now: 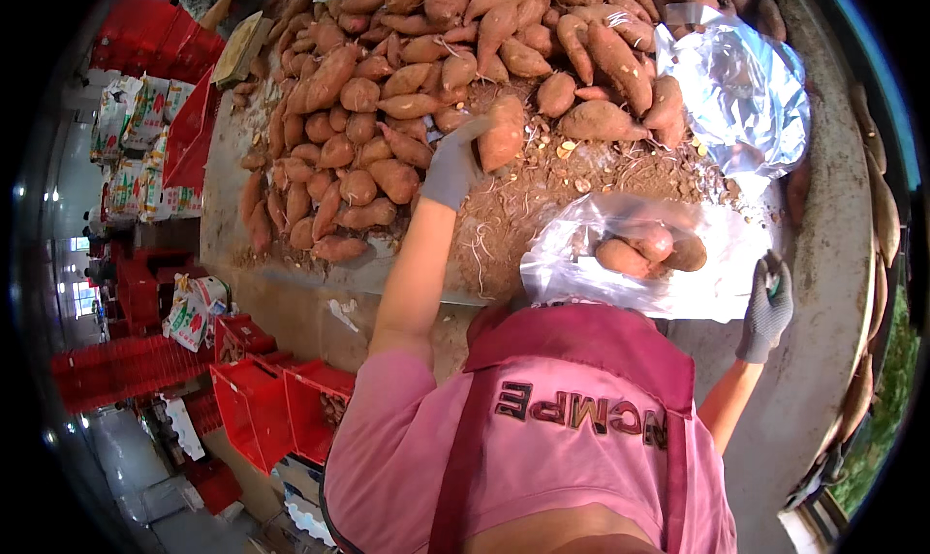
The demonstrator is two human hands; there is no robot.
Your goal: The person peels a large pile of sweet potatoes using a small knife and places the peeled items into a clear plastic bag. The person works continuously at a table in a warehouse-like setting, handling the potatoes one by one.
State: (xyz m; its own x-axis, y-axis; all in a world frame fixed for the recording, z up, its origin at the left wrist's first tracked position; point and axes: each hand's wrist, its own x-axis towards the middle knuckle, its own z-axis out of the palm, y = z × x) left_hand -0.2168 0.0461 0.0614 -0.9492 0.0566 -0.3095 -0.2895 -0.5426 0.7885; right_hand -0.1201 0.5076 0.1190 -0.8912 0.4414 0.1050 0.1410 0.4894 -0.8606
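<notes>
My left hand (pixel 458 163), in a grey glove, grips a large sweet potato (pixel 501 133) over the soil-strewn table. A heap of sweet potatoes (pixel 360 93) lies beside and beyond it. In front of my body is a clear plastic bag (pixel 556 256) with several sweet potatoes (pixel 628 252) in it. My right hand (pixel 769 307), also gloved in grey, is at the right edge of this bag with its fingers bent; whether they pinch the plastic is hard to tell. Farther back on the right lies a crumpled, shiny plastic bag (pixel 741 93).
Red plastic crates (pixel 251 409) stand below the table on the left, with printed sacks (pixel 196 307) near them. More sweet potatoes (pixel 883 212) line the far right edge. At the top left, another person's arm (pixel 218 9) shows near a worn block-like object (pixel 242 49).
</notes>
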